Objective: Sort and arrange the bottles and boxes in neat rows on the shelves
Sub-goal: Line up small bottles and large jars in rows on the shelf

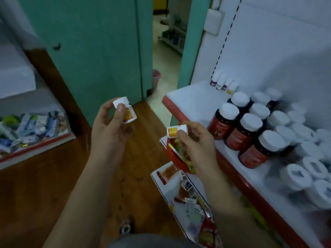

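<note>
You have a small white bottle [125,110] with an orange label pinched between the thumb and fingers of your left hand [109,129], held tilted above the wooden floor [44,190]. Your right hand [195,144] pinches a second small white bottle [176,131] by its cap end, just off the red front edge of the white shelf [193,102]. On that shelf, beside your right hand, stand rows of dark red-labelled bottles [241,133] with white caps, and beyond them more white-capped bottles [308,169].
</note>
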